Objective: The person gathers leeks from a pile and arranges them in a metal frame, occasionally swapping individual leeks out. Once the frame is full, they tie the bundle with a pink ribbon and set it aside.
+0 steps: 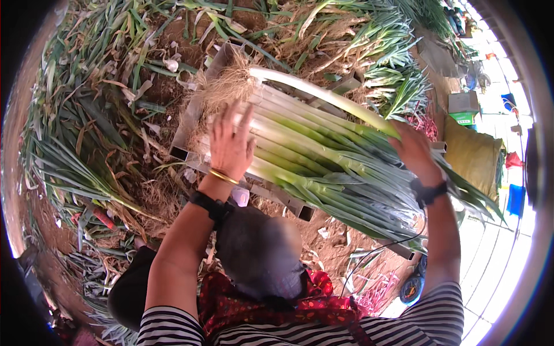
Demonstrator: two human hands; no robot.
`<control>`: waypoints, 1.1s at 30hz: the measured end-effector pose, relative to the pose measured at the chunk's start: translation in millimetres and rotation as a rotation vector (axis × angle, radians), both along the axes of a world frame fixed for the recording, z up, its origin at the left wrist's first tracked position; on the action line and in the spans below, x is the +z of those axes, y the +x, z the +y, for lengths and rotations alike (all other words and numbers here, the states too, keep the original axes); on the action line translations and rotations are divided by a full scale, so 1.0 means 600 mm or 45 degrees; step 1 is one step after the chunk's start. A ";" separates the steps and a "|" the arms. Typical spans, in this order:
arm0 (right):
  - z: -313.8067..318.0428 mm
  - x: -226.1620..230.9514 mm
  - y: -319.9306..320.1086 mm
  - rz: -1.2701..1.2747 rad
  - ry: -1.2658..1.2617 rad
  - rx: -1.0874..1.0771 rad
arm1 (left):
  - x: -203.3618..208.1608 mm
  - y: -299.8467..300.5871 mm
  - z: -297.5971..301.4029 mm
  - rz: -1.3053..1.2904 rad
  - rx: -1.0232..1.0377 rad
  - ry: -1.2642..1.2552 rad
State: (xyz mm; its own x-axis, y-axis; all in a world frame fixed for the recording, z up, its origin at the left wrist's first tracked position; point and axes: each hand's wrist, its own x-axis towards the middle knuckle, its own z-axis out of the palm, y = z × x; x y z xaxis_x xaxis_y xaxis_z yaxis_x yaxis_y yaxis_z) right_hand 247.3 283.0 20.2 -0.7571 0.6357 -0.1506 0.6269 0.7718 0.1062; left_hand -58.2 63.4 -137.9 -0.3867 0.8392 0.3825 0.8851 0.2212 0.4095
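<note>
Long green onions (306, 144) lie side by side on a metal frame (222, 60), roots at the left and green leaves toward the lower right. My left hand (231, 141) rests on the white stalks near the root end, fingers stretched out. At the far side, my right hand (415, 151) is closed around the green part of a single green onion (323, 96). Its white stalk reaches back up to the left, toward the tangled roots (228, 81). The leaves beyond my right hand trail to the right.
Loose leaves and peelings (92, 127) cover the ground at the left. More green onions (392, 69) are piled at the far right. A yellow sack (473, 151) and a box (463, 104) stand at the right. Pink ties (375, 291) lie near my right arm.
</note>
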 end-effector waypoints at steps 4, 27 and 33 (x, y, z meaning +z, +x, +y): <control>0.042 -0.166 -0.010 -0.179 0.049 -0.125 | -0.015 0.007 -0.007 -0.062 -0.157 -0.409; 0.011 -0.252 -0.086 0.119 -0.018 -0.079 | -0.055 -0.067 0.174 -0.104 -0.211 -0.828; 0.031 -0.300 -0.078 0.031 -0.145 -0.168 | -0.126 -0.110 0.215 -0.464 -0.220 -0.630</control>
